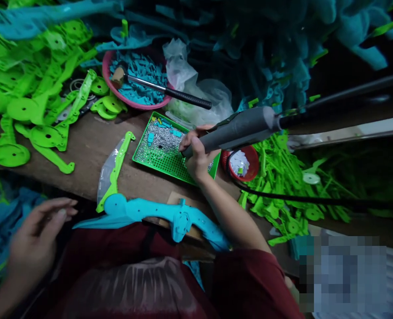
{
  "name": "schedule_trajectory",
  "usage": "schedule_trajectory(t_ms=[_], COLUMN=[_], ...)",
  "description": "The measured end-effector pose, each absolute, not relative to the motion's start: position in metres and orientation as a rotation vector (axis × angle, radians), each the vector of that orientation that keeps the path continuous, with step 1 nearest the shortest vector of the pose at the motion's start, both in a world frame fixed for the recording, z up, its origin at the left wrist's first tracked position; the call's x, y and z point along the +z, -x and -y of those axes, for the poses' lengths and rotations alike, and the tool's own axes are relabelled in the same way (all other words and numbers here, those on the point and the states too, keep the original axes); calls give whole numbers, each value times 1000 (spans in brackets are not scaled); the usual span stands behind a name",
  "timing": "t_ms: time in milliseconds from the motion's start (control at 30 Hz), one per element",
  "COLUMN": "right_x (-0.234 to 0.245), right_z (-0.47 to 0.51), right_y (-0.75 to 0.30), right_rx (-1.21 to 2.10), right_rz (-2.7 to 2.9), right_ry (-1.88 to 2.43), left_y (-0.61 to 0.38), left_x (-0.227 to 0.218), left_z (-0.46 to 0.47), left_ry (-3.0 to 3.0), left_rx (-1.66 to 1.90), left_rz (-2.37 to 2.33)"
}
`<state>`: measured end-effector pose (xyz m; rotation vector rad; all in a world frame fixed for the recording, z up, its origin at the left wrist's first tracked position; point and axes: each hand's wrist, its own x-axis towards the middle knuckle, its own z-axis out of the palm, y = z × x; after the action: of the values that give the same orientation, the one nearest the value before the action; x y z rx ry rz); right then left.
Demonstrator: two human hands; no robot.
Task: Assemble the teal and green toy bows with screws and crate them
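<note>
Clothing (133, 274): dark red, filling the nearest strip at your 6 o'clock.
Left hand (38, 235): low at your 8 o'clock, off the table edge. Your fingers are loosely spread and hold nothing.
Cyan part (156, 212): a long curved plastic piece lying across the near edge of the table (90, 146), dead ahead between your two arms. Neither hand touches it.
Green arm (115, 170): at 11 o'clock, just beyond the cyan part's left end, with a clear curved blade along its left side.
Right hand (196, 153): at 12 to 1 o'clock, fist wrapped tight round the grey tool (239, 128). The body slants up to the right and the dark tip points down over the tray.
Green tray (165, 165): under that hand at 12 o'clock, a perforated tray with a heap of small silver screws (165, 139) in its far half.
Red bowl (251, 157): at 1 o'clock, just right of the tray, with white bits inside.
Black cable (299, 199): runs from the bowl off to 3 o'clock.
Green piles: loose green parts (26, 88) at 10 o'clock, more (283, 177) at 2 o'clock.
Pink basin (106, 71): far at 11 to 12 o'clock, full of cyan pieces, with a hammer (163, 88) laid across it.
Plastic bag (199, 97): crumpled, just right of the basin.
Cyan heap (266, 53): farthest back, at 1 o'clock.
</note>
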<state>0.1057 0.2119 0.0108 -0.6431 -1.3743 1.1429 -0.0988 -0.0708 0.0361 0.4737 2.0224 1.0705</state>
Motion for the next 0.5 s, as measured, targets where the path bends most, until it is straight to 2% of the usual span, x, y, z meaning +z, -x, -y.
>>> schedule_trajectory(t_ms=[133,267,400,500], right_x=[22,54,85,90], right_z=[-209,-179,-124,-91], right_y=[-102,-98,-100,-95], right_rx=[1122,1068,1312,1454], right_rz=[1353,1277,1458,1620], right_ry=[633,571,460,448], left_y=[73,55,46,41], left_x=[13,10,8,3], left_z=[84,71,66,73], left_ry=[-159,-10,88,111], left_rx=[1067,1154,1230,1237], left_rz=[-1622,-1467,-1372,-1381])
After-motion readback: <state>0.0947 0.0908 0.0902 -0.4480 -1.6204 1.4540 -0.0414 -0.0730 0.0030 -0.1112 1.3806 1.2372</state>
